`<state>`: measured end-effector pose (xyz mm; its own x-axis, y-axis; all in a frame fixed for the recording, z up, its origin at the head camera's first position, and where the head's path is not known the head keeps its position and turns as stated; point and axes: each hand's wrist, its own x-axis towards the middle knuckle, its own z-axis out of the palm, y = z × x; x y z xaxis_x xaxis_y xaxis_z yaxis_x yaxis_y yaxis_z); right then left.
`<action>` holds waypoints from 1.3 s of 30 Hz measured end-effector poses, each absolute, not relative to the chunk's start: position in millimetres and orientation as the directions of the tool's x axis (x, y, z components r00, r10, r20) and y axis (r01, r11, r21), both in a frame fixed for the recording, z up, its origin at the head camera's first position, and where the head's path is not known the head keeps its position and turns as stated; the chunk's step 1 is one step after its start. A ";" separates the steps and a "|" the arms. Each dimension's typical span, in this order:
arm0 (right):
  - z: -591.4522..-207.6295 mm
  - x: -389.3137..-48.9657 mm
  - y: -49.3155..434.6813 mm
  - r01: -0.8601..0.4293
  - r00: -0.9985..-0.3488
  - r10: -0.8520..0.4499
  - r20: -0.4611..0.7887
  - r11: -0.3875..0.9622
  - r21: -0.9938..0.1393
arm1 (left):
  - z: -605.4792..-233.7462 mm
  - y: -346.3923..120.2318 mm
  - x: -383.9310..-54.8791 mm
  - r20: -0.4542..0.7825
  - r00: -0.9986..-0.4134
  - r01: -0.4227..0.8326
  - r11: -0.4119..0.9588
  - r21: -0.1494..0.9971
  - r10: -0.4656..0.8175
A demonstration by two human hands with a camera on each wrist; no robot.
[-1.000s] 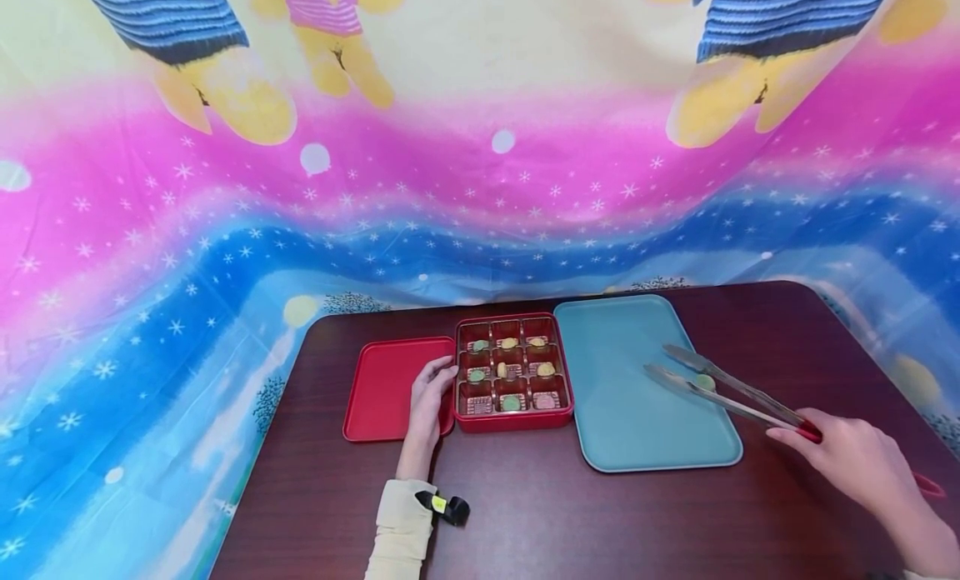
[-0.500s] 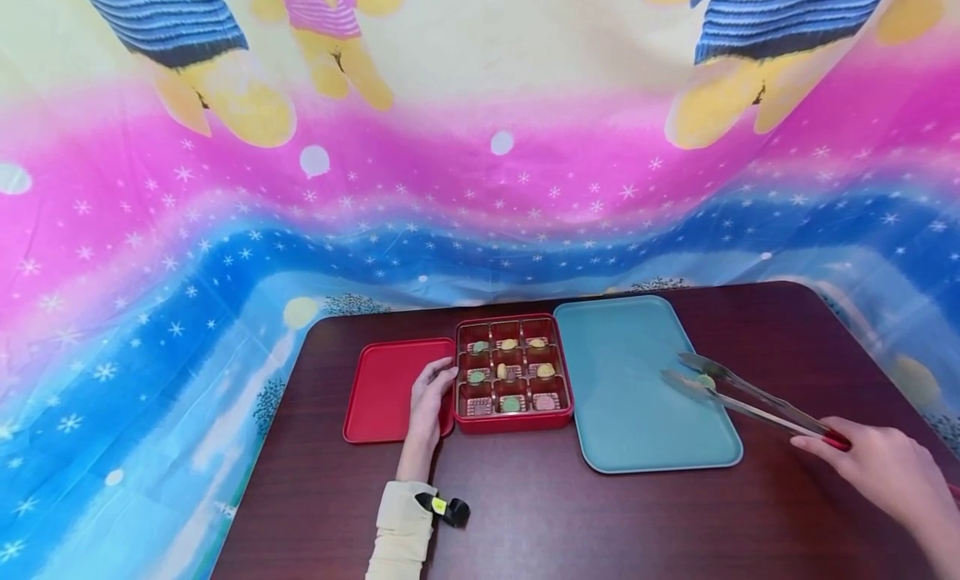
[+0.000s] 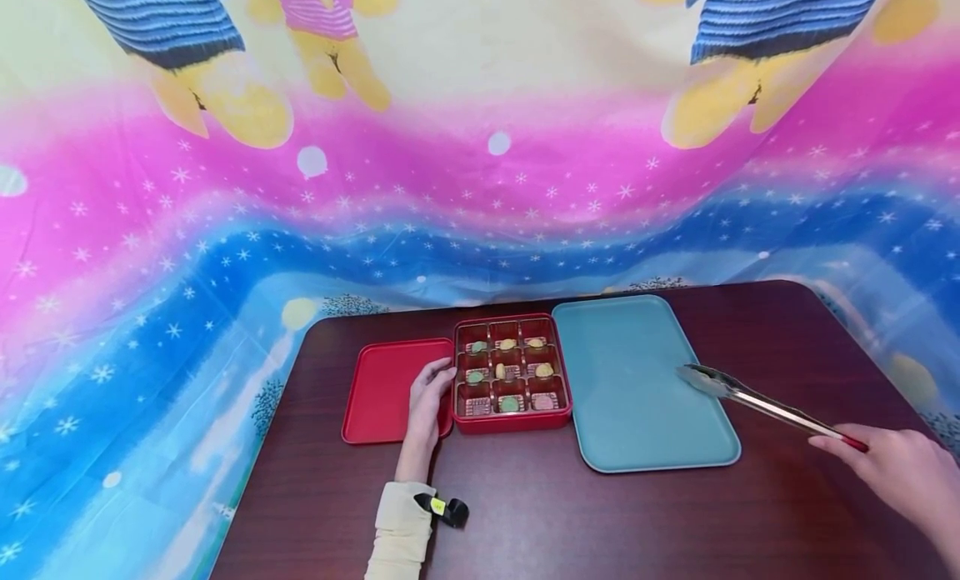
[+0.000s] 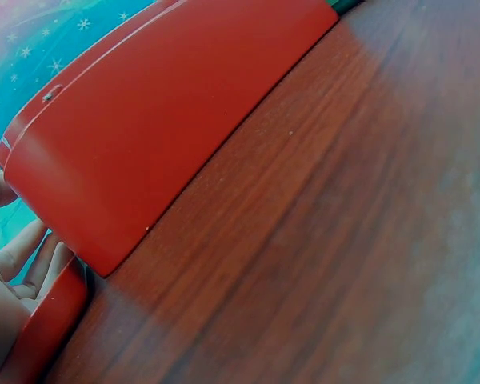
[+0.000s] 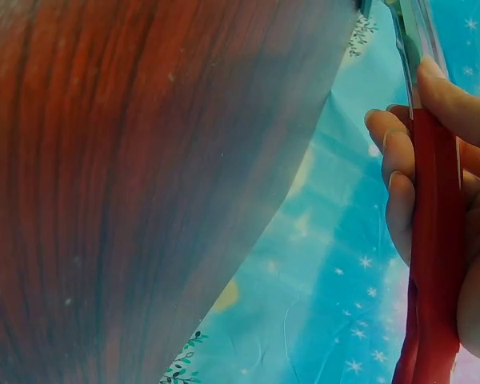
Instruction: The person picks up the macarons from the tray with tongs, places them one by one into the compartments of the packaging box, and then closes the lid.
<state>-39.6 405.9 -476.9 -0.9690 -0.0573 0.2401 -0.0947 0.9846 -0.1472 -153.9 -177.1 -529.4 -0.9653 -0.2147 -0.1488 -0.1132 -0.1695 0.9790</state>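
My right hand grips metal tongs by their red handles, with fingers and thumb wrapped round them in the right wrist view. The tong arms are pressed close together, their tips over the right edge of the blue-green tray. The small green piece seen there earlier is hidden at the tips. My left hand lies over the red lid, its relaxed fingers touching the left wall of the red box. Small green, yellow and pink cookies sit in the box's compartments.
Box, lid and tray stand side by side on a dark wooden table. The tray lies right of the box, its left edge close to it. A patterned cloth hangs behind and around the table.
The tongs drew back to the right, and their arms closed together round the spot of the green piece. My left hand, the box and the lid stayed put.
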 end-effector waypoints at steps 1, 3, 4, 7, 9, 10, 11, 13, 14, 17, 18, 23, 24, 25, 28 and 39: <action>-477.2 -39.2 405.4 -0.099 -0.968 -0.061 0.244 0.984 -0.147 | -529.1 -177.3 -153.7 -0.150 -0.966 -0.115 -0.167 0.979 -0.211; -477.5 -38.7 404.7 -0.103 -0.966 -0.066 0.249 0.985 -0.142 | -529.1 -176.9 -153.3 -0.153 -0.966 -0.119 -0.165 0.979 -0.210; -477.8 -38.4 404.4 -0.106 -0.965 -0.068 0.253 0.985 -0.138 | -529.2 -176.5 -153.5 -0.155 -0.964 -0.122 -0.162 0.979 -0.214; -478.9 -37.9 403.2 -0.112 -0.961 -0.073 0.267 0.985 -0.134 | -533.4 -175.5 -154.4 -0.148 -0.962 -0.112 -0.165 0.980 -0.228; -479.3 -37.5 402.2 -0.117 -0.958 -0.077 0.275 0.984 -0.132 | -533.5 -174.9 -154.6 -0.147 -0.961 -0.110 -0.163 0.980 -0.235; -479.3 -37.2 401.6 -0.118 -0.958 -0.078 0.278 0.984 -0.132 | -533.4 -175.0 -154.7 -0.145 -0.961 -0.108 -0.165 0.980 -0.236; -479.2 -37.1 400.8 -0.118 -0.957 -0.077 0.280 0.984 -0.133 | -533.5 -175.0 -154.8 -0.144 -0.961 -0.105 -0.169 0.980 -0.237; -478.2 -37.3 399.0 -0.112 -0.958 -0.071 0.277 0.985 -0.134 | -533.2 -175.3 -154.5 -0.143 -0.960 -0.103 -0.174 0.979 -0.239; -477.7 -37.6 397.9 -0.108 -0.960 -0.067 0.274 0.985 -0.137 | -532.9 -175.4 -154.5 -0.140 -0.961 -0.100 -0.173 0.980 -0.239; -476.0 -38.7 394.1 -0.107 -0.958 -0.060 0.279 0.982 -0.155 | -532.8 -176.0 -154.2 -0.141 -0.960 -0.099 -0.178 0.979 -0.241; -475.5 -39.1 392.6 -0.111 -0.957 -0.062 0.285 0.981 -0.160 | -532.6 -176.2 -154.0 -0.141 -0.960 -0.101 -0.174 0.980 -0.241; -473.0 -41.8 384.5 -0.123 -0.948 -0.063 0.311 0.977 -0.177 | -533.0 -176.7 -153.2 -0.149 -0.960 -0.114 -0.154 0.981 -0.237; -472.6 -43.0 382.6 -0.125 -0.947 -0.064 0.314 0.976 -0.177 | -532.7 -176.8 -152.9 -0.147 -0.961 -0.113 -0.150 0.982 -0.235; -472.3 -44.5 380.5 -0.130 -0.945 -0.068 0.320 0.976 -0.177 | -532.9 -177.0 -152.8 -0.147 -0.961 -0.113 -0.152 0.982 -0.235; -471.7 -51.0 373.3 -0.157 -0.933 -0.084 0.349 0.970 -0.186 | -532.8 -177.7 -152.8 -0.144 -0.961 -0.109 -0.157 0.982 -0.235; -463.7 -82.9 335.0 -0.281 -0.898 -0.166 0.407 0.929 -0.240 | -531.9 -175.9 -153.9 -0.141 -0.960 -0.100 -0.177 0.979 -0.242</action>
